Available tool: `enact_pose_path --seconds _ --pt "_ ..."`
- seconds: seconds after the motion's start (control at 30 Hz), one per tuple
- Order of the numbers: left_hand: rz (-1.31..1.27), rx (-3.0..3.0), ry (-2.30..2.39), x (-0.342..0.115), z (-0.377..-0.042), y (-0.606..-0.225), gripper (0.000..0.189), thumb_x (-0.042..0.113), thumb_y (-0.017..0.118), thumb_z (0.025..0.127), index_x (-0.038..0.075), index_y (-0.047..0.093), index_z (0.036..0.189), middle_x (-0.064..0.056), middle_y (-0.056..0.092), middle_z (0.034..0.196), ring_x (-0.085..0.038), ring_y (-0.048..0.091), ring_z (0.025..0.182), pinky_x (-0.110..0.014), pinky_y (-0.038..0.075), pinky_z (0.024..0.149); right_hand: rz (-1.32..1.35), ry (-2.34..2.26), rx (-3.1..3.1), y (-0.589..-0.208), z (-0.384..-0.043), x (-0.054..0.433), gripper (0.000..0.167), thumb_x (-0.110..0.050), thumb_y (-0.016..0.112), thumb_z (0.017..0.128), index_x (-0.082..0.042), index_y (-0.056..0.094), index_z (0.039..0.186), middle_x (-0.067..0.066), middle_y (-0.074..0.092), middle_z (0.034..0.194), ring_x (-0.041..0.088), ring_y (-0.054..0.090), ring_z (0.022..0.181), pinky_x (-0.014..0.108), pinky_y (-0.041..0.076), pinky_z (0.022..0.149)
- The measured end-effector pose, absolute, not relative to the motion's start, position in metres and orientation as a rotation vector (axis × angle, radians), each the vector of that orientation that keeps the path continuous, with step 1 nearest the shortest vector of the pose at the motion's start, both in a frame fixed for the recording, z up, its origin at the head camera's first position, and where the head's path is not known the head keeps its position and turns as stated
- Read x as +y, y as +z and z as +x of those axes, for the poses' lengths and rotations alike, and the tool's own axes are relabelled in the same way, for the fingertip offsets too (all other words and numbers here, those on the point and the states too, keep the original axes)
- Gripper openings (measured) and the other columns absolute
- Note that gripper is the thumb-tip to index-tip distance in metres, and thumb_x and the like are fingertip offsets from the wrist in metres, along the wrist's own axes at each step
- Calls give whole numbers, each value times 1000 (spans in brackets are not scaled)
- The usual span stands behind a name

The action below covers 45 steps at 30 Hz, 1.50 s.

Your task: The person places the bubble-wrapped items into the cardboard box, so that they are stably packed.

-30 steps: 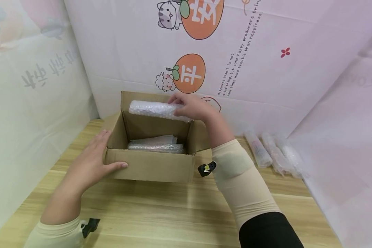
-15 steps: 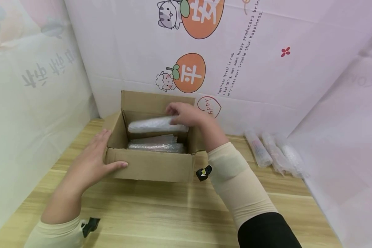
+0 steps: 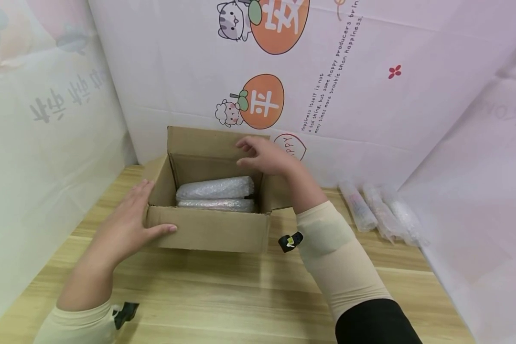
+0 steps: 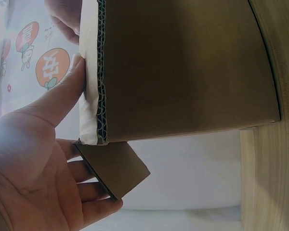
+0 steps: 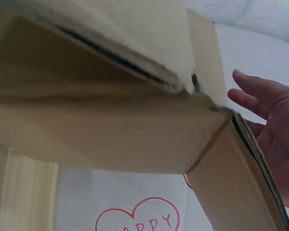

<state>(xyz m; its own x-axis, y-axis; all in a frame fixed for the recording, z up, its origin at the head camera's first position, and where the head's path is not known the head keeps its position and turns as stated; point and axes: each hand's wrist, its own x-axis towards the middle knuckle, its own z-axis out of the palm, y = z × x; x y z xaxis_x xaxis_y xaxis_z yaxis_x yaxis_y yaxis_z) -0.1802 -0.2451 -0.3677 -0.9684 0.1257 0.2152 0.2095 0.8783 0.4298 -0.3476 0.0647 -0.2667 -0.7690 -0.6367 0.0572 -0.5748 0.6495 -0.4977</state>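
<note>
Brown cardboard box (image 3: pixel 217 167), flaps folded outward, on a light wood-grain table (image 3: pixel 206 301). Inside the box, near its front wall: a clear, bubble-wrapped cylindrical roll (image 3: pixel 217 205), its lower part hidden by the front rim. Just behind it in the box lies a whitish bubble-wrapped roll (image 3: pixel 215 188), slightly tilted — what supports it from below cannot be seen.

Left hand (image 3: pixel 126 222) at the box's front left corner: fingers extended along the left flap, thumb laid straight across the front flap. Right hand (image 3: pixel 264 155) above the box's rear right corner — fingers loosely bent and parted, thumb apart from them, both rolls lower and away from the fingertips.

Right of the box, well apart: several clear bubble-wrapped bundles (image 3: pixel 384 215) side by side. Behind the box, a white printed sheet (image 3: pixel 189 71) with orange fruit drawings.
</note>
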Motion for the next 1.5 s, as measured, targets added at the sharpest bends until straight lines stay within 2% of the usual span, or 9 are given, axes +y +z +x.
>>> enact_pose_path --seconds 0.2,0.33,0.53,0.83,1.07,1.33,1.5 --pt "-253 -2873 -693 -245 -180 -367 122 75 63 76 11 1 159 -17 1 165 -45 7 149 -70 17 113 -980 -940 2765 -260 -338 84 56 -35 64 95 -14 45 144 6 51 141 23 49 128 40 44 107" --pt "-245 -2878 -699 -244 -180 -367 122 76 63 76 11 1 159 -16 -1 165 -45 7 149 -70 16 113 -976 -1010 2831 -257 -331 98 57 -37 64 95 -16 45 144 8 52 140 23 50 127 41 46 105" --pt "-236 -2883 -704 -245 -180 -368 123 76 63 75 12 0 159 -16 -2 165 -45 7 149 -70 16 113 -945 -1283 2835 -260 -322 124 55 -30 65 95 -14 45 144 10 51 138 27 51 127 42 44 108" --pt "-222 -2893 -706 -244 -179 -367 124 76 63 75 13 -2 159 -14 -4 165 -44 5 150 -71 15 113 -850 -1656 2876 -270 -303 169 52 -33 64 96 -15 47 142 5 55 136 20 53 125 40 44 107" --pt "-220 -2890 -700 -243 -176 -368 123 75 64 75 12 -1 159 -14 -3 165 -44 5 150 -71 16 112 -711 -1785 2937 -289 -288 201 50 -33 63 96 -17 47 141 1 53 137 18 52 125 39 45 105" --pt "-233 -2885 -693 -241 -177 -367 123 75 64 75 10 0 159 -16 -2 165 -45 6 149 -71 16 113 -525 -1798 2991 -328 -287 246 54 -34 61 97 -18 40 145 2 49 140 21 50 128 33 43 102" --pt "-236 -2883 -702 -239 -178 -366 123 74 64 76 10 1 159 -17 -2 165 -45 6 149 -70 15 113 -450 -1782 3030 -346 -283 270 58 -37 59 98 -21 35 148 4 45 143 24 46 131 38 40 105"
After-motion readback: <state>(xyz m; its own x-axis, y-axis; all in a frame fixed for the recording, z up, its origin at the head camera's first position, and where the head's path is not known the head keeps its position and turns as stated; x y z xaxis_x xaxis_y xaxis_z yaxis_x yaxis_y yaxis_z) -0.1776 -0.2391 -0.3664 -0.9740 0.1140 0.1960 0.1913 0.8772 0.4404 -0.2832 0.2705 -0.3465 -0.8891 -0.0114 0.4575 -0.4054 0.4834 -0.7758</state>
